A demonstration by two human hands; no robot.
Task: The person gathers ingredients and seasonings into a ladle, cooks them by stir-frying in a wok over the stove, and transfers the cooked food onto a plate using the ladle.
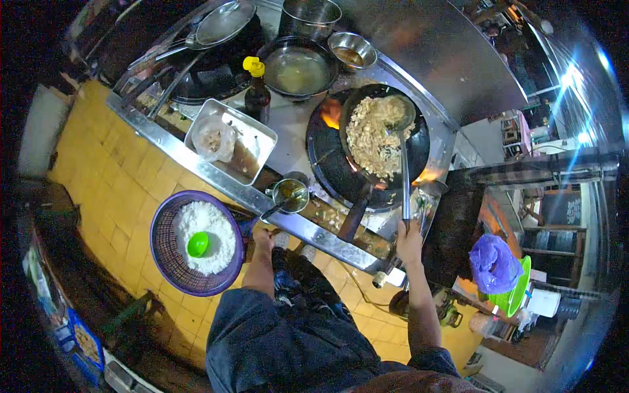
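Note:
My right hand (409,242) is closed around the handle of a long metal ladle (405,173). The ladle's bowl rests in fried food, pale with brown bits, inside a wok (347,118). Flames show around this wok, and its dark handle (357,213) points toward me with no hand on it. My left hand (263,241) is low at the counter's front edge, between a purple basket (156,232) and a metal cup (288,195); its fingers are too small and dim to make out. White rice (216,226) and a green bowl (198,244) are in the basket.
On the counter stand a metal tray (252,141) with a plastic bag, a yellow-capped bottle (257,98), a pan of liquid (298,71), a small metal bowl (354,49) and a tall pot (311,16). A purple bag (495,262) is at the right.

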